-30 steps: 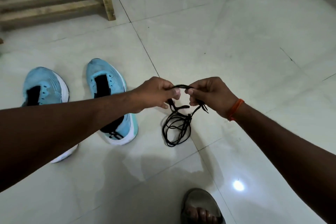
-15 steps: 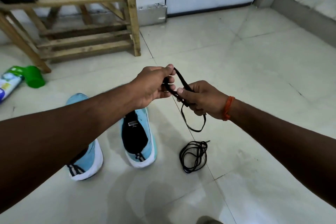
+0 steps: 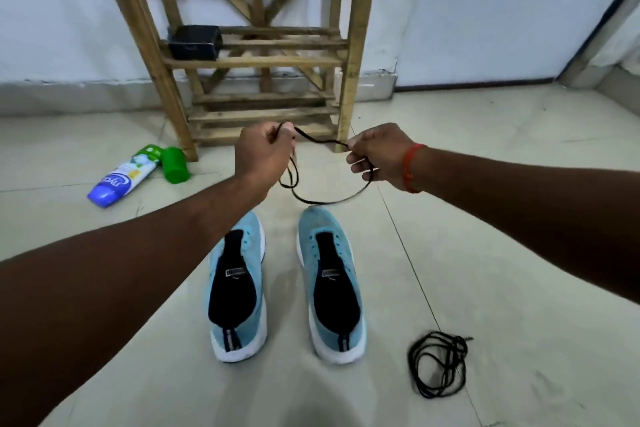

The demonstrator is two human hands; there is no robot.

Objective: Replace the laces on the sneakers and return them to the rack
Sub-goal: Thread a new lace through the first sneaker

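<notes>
Two light-blue sneakers with white soles stand side by side on the floor, the left sneaker (image 3: 239,284) and the right sneaker (image 3: 330,284), toes pointing away, no laces in their eyelets. Above their toes I hold a black lace (image 3: 322,142) stretched between both hands. My left hand (image 3: 263,152) pinches one part of it and my right hand (image 3: 377,156) pinches another; a loop hangs below. A second black lace (image 3: 438,364) lies coiled on the floor to the right of the sneakers. The wooden rack (image 3: 256,62) stands against the wall behind.
A dark box (image 3: 194,42) sits on the rack's middle shelf. A spray can (image 3: 121,177) lies on the floor left of the rack, its green cap (image 3: 176,165) beside it. Pale tiles cover the floor, with a wall and door frame at the right.
The view has swung up toward the rack. My hands have pulled apart, stretching the lace wider, and lifted it clear of the coiled lace, which stays on the floor.
</notes>
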